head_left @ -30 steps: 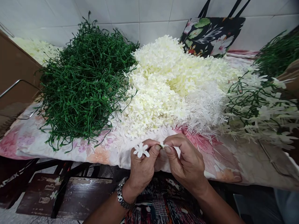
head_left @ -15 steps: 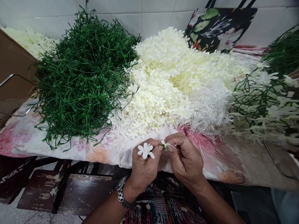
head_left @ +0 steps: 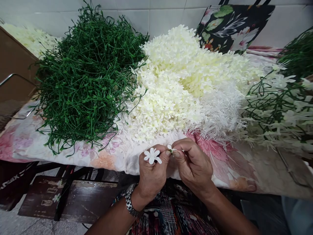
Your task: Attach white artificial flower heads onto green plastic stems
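Note:
My left hand (head_left: 153,174) is closed on a green artificial stem, mostly hidden in the fingers. A white artificial flower (head_left: 152,156) sticks out over its knuckles. Thumb and forefinger of my right hand (head_left: 194,166) pinch a second, smaller white flower (head_left: 170,148) at the stem's tip, where both hands' fingertips almost meet. A thin white strand pokes out past the right fingertips. Beyond the hands lie a heap of cream flower heads (head_left: 166,107) and a bunch of white stamen threads (head_left: 220,111).
A large pile of green stems (head_left: 83,85) covers the left of the floral cloth (head_left: 137,160). Finished-looking flower sprays (head_left: 283,114) lie at right. A cardboard box (head_left: 17,62) stands far left, a black floral bag (head_left: 232,29) against the tiled wall. Below is a dark wooden bench (head_left: 88,199).
The view has shifted slightly. Both hands stay in nearly the same pose, fingertips together at the small white flower.

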Motion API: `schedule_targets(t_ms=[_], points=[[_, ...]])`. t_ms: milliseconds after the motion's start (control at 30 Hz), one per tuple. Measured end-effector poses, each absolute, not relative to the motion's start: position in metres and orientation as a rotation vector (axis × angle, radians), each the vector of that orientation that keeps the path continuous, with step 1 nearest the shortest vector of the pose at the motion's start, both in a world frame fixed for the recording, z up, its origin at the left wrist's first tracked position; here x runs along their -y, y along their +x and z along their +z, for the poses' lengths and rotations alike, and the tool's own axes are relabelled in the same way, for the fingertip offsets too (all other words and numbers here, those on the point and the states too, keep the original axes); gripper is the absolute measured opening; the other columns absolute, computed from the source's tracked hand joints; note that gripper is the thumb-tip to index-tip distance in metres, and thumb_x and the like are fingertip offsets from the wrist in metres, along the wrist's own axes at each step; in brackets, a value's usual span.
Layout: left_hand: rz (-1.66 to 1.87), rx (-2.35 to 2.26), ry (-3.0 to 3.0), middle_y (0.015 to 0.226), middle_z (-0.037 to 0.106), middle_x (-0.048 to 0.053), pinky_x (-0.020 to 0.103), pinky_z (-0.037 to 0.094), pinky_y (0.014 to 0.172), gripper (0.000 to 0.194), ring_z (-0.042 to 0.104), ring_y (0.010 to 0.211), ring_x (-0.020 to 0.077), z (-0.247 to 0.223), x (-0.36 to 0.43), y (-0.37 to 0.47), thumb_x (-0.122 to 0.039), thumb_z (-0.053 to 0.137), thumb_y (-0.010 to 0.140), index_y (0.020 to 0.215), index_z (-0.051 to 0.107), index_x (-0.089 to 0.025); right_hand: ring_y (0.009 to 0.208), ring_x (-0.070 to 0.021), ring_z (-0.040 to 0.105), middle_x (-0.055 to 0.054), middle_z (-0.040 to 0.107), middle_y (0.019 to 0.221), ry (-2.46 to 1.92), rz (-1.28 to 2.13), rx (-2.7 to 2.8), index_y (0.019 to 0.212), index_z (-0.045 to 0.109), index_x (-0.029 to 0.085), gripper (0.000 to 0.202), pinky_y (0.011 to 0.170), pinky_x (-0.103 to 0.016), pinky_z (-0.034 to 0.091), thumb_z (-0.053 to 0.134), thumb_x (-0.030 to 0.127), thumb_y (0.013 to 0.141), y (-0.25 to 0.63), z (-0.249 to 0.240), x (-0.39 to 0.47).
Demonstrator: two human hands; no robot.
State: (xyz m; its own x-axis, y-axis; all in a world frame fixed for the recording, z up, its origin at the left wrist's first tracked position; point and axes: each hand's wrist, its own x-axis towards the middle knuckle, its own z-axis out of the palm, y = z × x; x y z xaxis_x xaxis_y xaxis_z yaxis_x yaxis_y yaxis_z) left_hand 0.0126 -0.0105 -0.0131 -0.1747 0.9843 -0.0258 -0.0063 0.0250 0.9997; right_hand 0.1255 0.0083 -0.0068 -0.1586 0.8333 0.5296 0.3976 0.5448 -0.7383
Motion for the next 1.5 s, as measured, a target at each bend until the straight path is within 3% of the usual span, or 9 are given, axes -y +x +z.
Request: schedule_targets(t_ms=[367, 667, 733, 800, 900, 1033, 1100, 1200, 1500], points=[[1.328, -1.446, 0.985, 0.055, 0.056, -0.001, 0.022, 0.042, 0.050, 0.017, 0.054, 0.056, 0.0134, -0.016, 0.013, 0.014, -0.028, 0.063, 0.075, 0.062, 0.060, -0.018, 0.065, -0.0113, 0.053, 0.000, 0.054, 0.070, -1.017, 0.501, 1.784, 0.083, 0.049, 0.020, 0.011, 0.057, -0.023, 0.046, 0.048, 0.009, 0.084, 0.124, -0.009, -0.009], [1.316, -1.245, 0.855, 0.054, 0.052, -0.003, 0.020, 0.041, 0.052, 0.021, 0.046, 0.052, 0.0089, -0.015, 0.006, 0.008, -0.031, 0.063, 0.074, 0.061, 0.058, -0.016, 0.065, -0.0114, 0.055, 0.000, 0.056, 0.071, -0.984, 0.595, 1.763, 0.084, 0.053, 0.020, 0.007, 0.057, -0.023, 0.048, 0.050, 0.014, 0.085, 0.127, -0.005, -0.011], [1.246, -1.195, 0.796, 0.050, 0.049, -0.004, 0.019, 0.038, 0.047, 0.022, 0.043, 0.047, 0.0078, -0.006, 0.003, 0.005, -0.034, 0.064, 0.071, 0.061, 0.058, -0.015, 0.069, -0.0128, 0.057, -0.001, 0.057, 0.077, -0.998, 0.618, 1.774, 0.093, 0.054, 0.020, 0.008, 0.060, -0.026, 0.050, 0.052, 0.019, 0.085, 0.134, -0.003, -0.010], [1.182, -1.182, 0.772, 0.047, 0.045, -0.004, 0.019, 0.034, 0.044, 0.025, 0.040, 0.045, 0.0071, 0.003, 0.002, 0.002, -0.034, 0.066, 0.069, 0.058, 0.057, -0.014, 0.078, -0.0161, 0.058, -0.004, 0.058, 0.086, -0.997, 0.577, 1.789, 0.106, 0.053, 0.020, 0.022, 0.068, -0.032, 0.052, 0.053, 0.024, 0.084, 0.142, 0.000, -0.009], [1.132, -1.212, 0.777, 0.044, 0.045, -0.004, 0.018, 0.031, 0.042, 0.025, 0.039, 0.044, 0.0066, 0.009, 0.003, 0.001, -0.033, 0.067, 0.067, 0.055, 0.058, -0.013, 0.104, -0.0234, 0.053, -0.011, 0.055, 0.108, -0.913, 0.448, 1.883, 0.122, 0.045, 0.020, 0.043, 0.086, -0.043, 0.049, 0.058, 0.025, 0.080, 0.152, 0.009, -0.009], [1.099, -1.207, 0.786, 0.049, 0.049, -0.003, 0.020, 0.036, 0.045, 0.025, 0.041, 0.045, 0.0076, 0.005, 0.007, 0.002, -0.035, 0.067, 0.068, 0.058, 0.061, -0.013, 0.123, -0.0261, 0.044, -0.015, 0.044, 0.132, -0.810, 0.392, 2.142, 0.127, 0.043, 0.020, 0.051, 0.095, -0.046, 0.046, 0.061, 0.023, 0.079, 0.157, 0.020, -0.014], [1.100, -1.211, 0.802, 0.051, 0.052, -0.002, 0.021, 0.039, 0.047, 0.025, 0.044, 0.048, 0.0089, 0.000, 0.008, 0.001, -0.035, 0.067, 0.067, 0.057, 0.060, -0.013, 0.114, -0.0237, 0.052, -0.014, 0.054, 0.122, -0.786, 0.454, 2.196, 0.122, 0.049, 0.019, 0.042, 0.089, -0.043, 0.050, 0.058, 0.022, 0.082, 0.157, 0.021, -0.017], [1.109, -1.217, 0.853, 0.048, 0.049, -0.004, 0.020, 0.036, 0.046, 0.025, 0.042, 0.046, 0.0076, -0.004, 0.009, 0.000, -0.034, 0.067, 0.068, 0.057, 0.061, -0.013, 0.086, -0.0174, 0.062, -0.008, 0.066, 0.092, -0.761, 0.544, 2.162, 0.108, 0.058, 0.018, 0.025, 0.071, -0.033, 0.054, 0.053, 0.016, 0.084, 0.156, 0.019, -0.018], [1.090, -1.198, 0.988, 0.048, 0.045, -0.004, 0.019, 0.033, 0.045, 0.019, 0.040, 0.046, 0.0075, 0.000, 0.006, -0.001, -0.029, 0.061, 0.072, 0.061, 0.062, -0.014, 0.061, -0.0116, 0.058, -0.003, 0.062, 0.068, -0.852, 0.505, 1.998, 0.084, 0.058, 0.016, 0.009, 0.054, -0.023, 0.047, 0.052, 0.010, 0.084, 0.150, 0.010, -0.014]])
